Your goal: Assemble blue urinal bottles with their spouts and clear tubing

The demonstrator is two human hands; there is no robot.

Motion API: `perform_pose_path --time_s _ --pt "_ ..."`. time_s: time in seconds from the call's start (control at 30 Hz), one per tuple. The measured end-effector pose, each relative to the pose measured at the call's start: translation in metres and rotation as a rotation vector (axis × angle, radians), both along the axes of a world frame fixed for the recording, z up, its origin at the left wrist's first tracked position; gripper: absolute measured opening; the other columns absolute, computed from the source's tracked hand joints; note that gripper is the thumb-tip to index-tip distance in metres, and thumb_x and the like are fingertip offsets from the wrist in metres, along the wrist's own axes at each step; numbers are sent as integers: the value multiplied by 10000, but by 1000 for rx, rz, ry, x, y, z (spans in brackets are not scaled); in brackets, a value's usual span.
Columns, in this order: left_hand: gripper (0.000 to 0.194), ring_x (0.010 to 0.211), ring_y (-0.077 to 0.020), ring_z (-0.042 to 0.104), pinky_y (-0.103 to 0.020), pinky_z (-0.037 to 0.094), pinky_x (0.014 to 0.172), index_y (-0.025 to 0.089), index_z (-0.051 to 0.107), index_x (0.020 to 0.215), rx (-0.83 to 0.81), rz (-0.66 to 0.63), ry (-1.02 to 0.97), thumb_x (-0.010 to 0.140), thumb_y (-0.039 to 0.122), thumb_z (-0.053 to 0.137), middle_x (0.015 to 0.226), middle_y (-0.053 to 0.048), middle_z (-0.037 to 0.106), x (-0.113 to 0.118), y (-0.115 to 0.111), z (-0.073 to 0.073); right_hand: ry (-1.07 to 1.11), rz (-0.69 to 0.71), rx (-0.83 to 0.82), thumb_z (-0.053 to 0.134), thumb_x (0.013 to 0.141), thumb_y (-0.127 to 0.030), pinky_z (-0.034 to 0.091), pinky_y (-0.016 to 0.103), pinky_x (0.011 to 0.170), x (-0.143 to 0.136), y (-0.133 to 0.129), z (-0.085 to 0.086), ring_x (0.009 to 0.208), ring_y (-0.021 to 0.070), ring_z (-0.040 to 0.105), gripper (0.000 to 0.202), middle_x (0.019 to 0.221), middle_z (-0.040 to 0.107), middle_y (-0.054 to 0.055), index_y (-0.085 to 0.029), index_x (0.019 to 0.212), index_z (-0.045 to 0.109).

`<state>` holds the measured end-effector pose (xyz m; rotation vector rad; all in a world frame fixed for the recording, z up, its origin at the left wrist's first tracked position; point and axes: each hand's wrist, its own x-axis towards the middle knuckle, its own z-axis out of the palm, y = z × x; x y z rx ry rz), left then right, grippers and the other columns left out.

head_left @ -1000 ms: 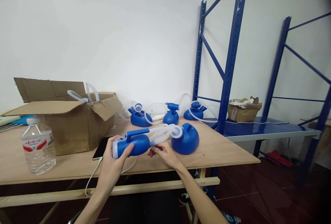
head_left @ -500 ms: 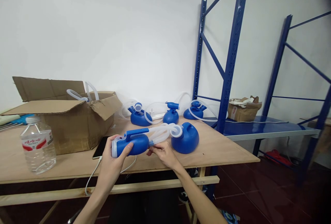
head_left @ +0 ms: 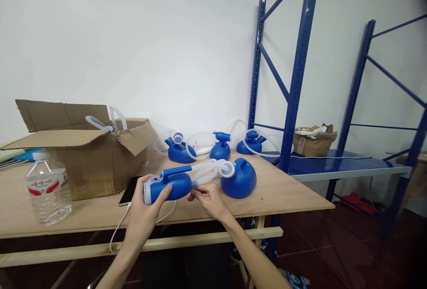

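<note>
My left hand (head_left: 147, 197) is wrapped round a blue handled piece (head_left: 178, 185) with a clear collar at its left end, held above the table's front part. At its right end is a small connector (head_left: 194, 184) joined to coiled white tubing (head_left: 208, 171). My right hand (head_left: 209, 200) is closed just below that connector, thumb and finger together; what they pinch is too small to make out. The tubing reaches a round blue container (head_left: 239, 178) standing on the table (head_left: 283, 197), to the right of my hands.
Behind stand several blue containers (head_left: 220, 150) with tubes. An open cardboard box (head_left: 90, 168), a water bottle (head_left: 48, 191) and a dark phone (head_left: 128, 192) with a white cable are on the left. A blue metal rack (head_left: 296, 88) rises at the right.
My right finger and thumb have shifted very slightly at the connector, and more of it shows. The blue piece stays in my left hand almost unmoved.
</note>
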<state>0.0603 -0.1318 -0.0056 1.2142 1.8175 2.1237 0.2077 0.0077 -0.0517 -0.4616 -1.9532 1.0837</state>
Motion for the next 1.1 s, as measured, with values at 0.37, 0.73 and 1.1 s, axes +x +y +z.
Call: perform_pose_path --time_s 0.37,0.73,1.1 --pt "620 814 -223 627 -354 539 782 248 563 1100 -9 3 4 699 692 728 988 -27 632 -2 0 -2 -16 18 -1 620 933 -590 556 364 802 1 -1 1 853 271 748 478 812 802 86 -176 761 786" --pt "610 838 -230 629 -356 537 793 252 556 1087 -5 8 29 708 700 722 1003 -29 628 -1 0 -2 45 123 -95 658 903 -619 555 394 880 -2 -1 -1 840 260 730 490 785 780 90 -164 758 772" --pt "631 793 -203 613 -334 526 751 259 555 1117 -38 -25 9 702 692 752 990 -13 620 -6 2 -5 10 86 -61 637 921 -623 555 386 852 -1 0 0 817 256 728 502 783 776 93 -161 775 766"
